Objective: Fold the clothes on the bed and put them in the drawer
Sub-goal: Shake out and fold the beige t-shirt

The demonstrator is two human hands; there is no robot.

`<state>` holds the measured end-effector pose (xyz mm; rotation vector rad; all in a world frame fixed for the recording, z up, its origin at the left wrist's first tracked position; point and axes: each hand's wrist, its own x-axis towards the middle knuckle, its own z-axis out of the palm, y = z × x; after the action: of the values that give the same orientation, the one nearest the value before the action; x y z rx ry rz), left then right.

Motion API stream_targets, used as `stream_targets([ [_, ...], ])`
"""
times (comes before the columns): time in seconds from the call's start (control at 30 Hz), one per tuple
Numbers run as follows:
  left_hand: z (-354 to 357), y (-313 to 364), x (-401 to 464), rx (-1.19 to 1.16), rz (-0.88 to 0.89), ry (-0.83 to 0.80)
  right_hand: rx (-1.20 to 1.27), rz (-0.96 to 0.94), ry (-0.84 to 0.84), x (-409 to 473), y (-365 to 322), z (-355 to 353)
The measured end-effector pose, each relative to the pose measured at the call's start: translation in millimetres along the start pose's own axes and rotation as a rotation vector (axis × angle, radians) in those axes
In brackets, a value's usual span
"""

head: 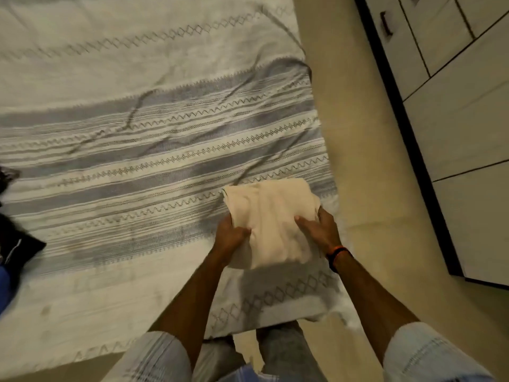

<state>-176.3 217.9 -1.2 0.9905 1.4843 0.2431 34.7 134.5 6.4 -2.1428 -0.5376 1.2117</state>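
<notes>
Both hands hold a cream-coloured folded cloth bundle, lifted above the near right corner of the bed. The left hand grips the bundle's left edge, thumb pressed on top and the fingers curled out of sight beneath. The right hand clamps the right side, thumb laid across the top and fingers wrapped round the far edge. The hands are apart, with the bundle between them, and its shadow falls on the cover just below the wrists. An orange and black band sits on the right wrist, and pale rolled-up denim sleeves cover both upper forearms.

Under and beyond the hands spreads the wrinkled white bedspread with grey-blue woven stripes and zigzag patterns. Far to the left of the left hand, at the frame's edge, lies a heap of dark and blue clothing, only partly visible. To the right of the right hand runs a beige floor, and past it stands a white cabinet with dark-edged drawer fronts and a dark handle, all fronts closed as far as can be seen
</notes>
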Motion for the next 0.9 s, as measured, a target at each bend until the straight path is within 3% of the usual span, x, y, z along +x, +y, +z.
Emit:
stream_targets([
  [0.47, 116, -15, 52, 0.108, -0.121, -0.047, -0.011, 0.132, 0.027, 73, 74, -73],
  [0.6, 130, -15, 47, 0.490, -0.192, 0.096, -0.469, 0.075, 0.179, 77, 83, -69],
  [0.63, 133, -16, 43, 0.591, -0.150, 0.141, -0.596, 0.004, 0.224, 75, 82, -67],
  [0.7, 139, -19, 35, 0.753, 0.110, 0.162, -0.770, -0.212, 0.217, 68, 83, -61],
  [0.77, 144, -26, 37, 0.967, 0.300, 0.033, -0.871, -0.356, 0.110, 65, 87, -52],
  [0.9, 151, -35, 45, 1.093, 0.218, -0.226, -0.959, -0.365, -0.027, 69, 99, -41],
])
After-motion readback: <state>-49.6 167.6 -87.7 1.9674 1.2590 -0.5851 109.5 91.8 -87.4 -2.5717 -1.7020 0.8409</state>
